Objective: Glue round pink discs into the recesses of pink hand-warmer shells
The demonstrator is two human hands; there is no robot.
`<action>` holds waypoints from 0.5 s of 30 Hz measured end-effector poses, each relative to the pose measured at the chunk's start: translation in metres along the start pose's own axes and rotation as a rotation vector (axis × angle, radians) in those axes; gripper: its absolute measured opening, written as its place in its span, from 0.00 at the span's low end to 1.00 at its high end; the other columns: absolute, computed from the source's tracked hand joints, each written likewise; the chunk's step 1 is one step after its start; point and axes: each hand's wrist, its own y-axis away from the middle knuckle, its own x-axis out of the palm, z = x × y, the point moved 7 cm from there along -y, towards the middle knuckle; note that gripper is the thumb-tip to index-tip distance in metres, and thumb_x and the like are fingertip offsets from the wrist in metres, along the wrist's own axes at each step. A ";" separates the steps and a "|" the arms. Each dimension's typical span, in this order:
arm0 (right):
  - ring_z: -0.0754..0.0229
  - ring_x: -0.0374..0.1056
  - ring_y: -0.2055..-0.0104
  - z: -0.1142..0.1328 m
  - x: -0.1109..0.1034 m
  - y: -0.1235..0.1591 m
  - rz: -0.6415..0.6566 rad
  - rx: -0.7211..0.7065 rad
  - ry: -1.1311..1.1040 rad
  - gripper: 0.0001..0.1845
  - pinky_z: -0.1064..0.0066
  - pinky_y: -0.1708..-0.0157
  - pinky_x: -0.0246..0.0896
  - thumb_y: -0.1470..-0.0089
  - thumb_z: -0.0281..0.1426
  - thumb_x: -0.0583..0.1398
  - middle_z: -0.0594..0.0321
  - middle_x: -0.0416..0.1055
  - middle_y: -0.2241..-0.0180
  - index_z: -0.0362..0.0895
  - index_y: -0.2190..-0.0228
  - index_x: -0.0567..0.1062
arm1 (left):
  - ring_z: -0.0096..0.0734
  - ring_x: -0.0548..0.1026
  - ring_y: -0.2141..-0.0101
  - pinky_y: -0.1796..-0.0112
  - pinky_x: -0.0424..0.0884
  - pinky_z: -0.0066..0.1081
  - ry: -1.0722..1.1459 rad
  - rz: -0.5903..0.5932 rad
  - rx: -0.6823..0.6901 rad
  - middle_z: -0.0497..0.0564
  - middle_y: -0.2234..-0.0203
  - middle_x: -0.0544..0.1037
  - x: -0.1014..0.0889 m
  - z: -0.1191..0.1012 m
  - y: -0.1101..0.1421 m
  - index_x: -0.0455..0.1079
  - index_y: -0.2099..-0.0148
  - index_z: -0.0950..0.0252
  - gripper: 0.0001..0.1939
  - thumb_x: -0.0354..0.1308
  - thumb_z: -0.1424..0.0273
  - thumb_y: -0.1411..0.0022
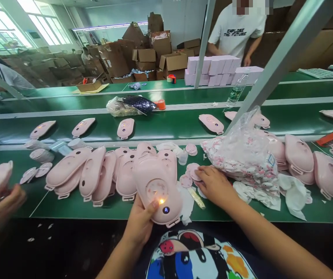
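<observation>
My left hand (pixel 140 220) grips a pink plastic device (pixel 162 178) by its lower left side, thumb on its face. The device has a round recess, a small glowing orange light and a dark round display with a lit mark. To its right, my right hand (pixel 216 186) has its fingers bent over a round pink disc (pixel 193 170) on the green bench; the fingertips are partly hidden. Another pink disc (pixel 185 181) lies beside it. Several similar pink casings (pixel 95 170) lean in a row left of the device.
A clear bag (pixel 242 151) of pink-patterned pieces sits right of my right hand, near more casings (pixel 299 154). On the conveyor behind lie spaced-out devices (pixel 125 128). A co-worker's hand (pixel 7 203) holds a casing at far left. A slanted metal post (pixel 273 58) crosses the right side.
</observation>
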 end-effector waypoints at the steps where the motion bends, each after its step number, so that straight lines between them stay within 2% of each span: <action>1: 0.44 0.58 0.40 0.001 -0.004 0.002 -0.031 0.004 0.006 0.22 0.48 0.43 0.60 0.43 0.30 0.58 0.54 0.57 0.39 0.45 0.46 0.71 | 0.38 0.79 0.59 0.58 0.77 0.32 0.005 0.034 0.001 0.56 0.58 0.80 0.005 -0.001 0.000 0.68 0.44 0.62 0.38 0.76 0.65 0.59; 3: 0.46 0.54 0.36 0.004 -0.017 0.006 -0.133 -0.011 -0.020 0.25 0.50 0.40 0.58 0.41 0.31 0.57 0.56 0.49 0.35 0.46 0.42 0.67 | 0.38 0.78 0.59 0.58 0.76 0.32 0.032 0.073 0.016 0.56 0.58 0.80 0.010 -0.003 -0.001 0.67 0.43 0.62 0.39 0.75 0.65 0.57; 4: 0.49 0.53 0.36 0.009 -0.025 0.009 -0.190 -0.043 -0.070 0.25 0.52 0.38 0.57 0.40 0.33 0.56 0.56 0.48 0.35 0.47 0.42 0.66 | 0.38 0.78 0.58 0.57 0.76 0.33 0.053 0.077 0.024 0.55 0.59 0.80 0.012 -0.004 -0.002 0.67 0.42 0.62 0.38 0.74 0.65 0.56; 6: 0.54 0.56 0.37 0.021 -0.037 0.013 -0.248 -0.120 -0.269 0.23 0.57 0.39 0.58 0.38 0.37 0.54 0.57 0.54 0.38 0.48 0.43 0.65 | 0.38 0.78 0.57 0.55 0.75 0.32 0.098 0.071 0.040 0.53 0.59 0.80 0.014 -0.004 -0.003 0.67 0.42 0.60 0.37 0.72 0.66 0.55; 8: 0.57 0.61 0.41 0.035 -0.038 0.014 -0.185 -0.149 -0.571 0.28 0.61 0.43 0.63 0.38 0.42 0.54 0.55 0.55 0.39 0.49 0.39 0.59 | 0.37 0.77 0.57 0.56 0.75 0.31 0.119 0.067 0.054 0.52 0.59 0.80 0.018 -0.004 -0.003 0.68 0.43 0.60 0.35 0.71 0.67 0.55; 10: 0.57 0.63 0.43 0.051 -0.029 0.013 -0.032 -0.102 -0.878 0.38 0.63 0.46 0.66 0.38 0.47 0.54 0.51 0.49 0.36 0.50 0.34 0.46 | 0.36 0.77 0.59 0.57 0.75 0.30 0.107 0.086 0.057 0.52 0.60 0.80 0.024 -0.002 -0.001 0.68 0.43 0.61 0.35 0.71 0.67 0.54; 12: 0.56 0.59 0.39 0.069 -0.018 0.012 0.110 -0.060 -1.114 0.45 0.60 0.42 0.63 0.39 0.48 0.54 0.51 0.44 0.34 0.50 0.32 0.37 | 0.37 0.77 0.58 0.57 0.74 0.32 0.076 0.120 0.059 0.53 0.58 0.80 0.031 0.000 0.002 0.67 0.43 0.62 0.34 0.71 0.66 0.54; 13: 0.56 0.55 0.36 0.078 -0.016 0.011 0.152 -0.050 -1.190 0.45 0.59 0.39 0.59 0.39 0.48 0.55 0.52 0.43 0.33 0.50 0.32 0.37 | 0.38 0.77 0.58 0.57 0.74 0.33 0.057 0.137 0.064 0.54 0.57 0.79 0.034 0.000 0.004 0.67 0.43 0.62 0.34 0.71 0.66 0.53; 15: 0.57 0.48 0.32 0.089 -0.016 0.011 0.181 -0.036 -1.276 0.42 0.60 0.34 0.51 0.40 0.45 0.57 0.57 0.46 0.34 0.49 0.33 0.44 | 0.40 0.77 0.57 0.56 0.74 0.35 0.021 0.154 0.089 0.55 0.55 0.78 0.037 0.000 0.008 0.67 0.44 0.63 0.32 0.70 0.65 0.51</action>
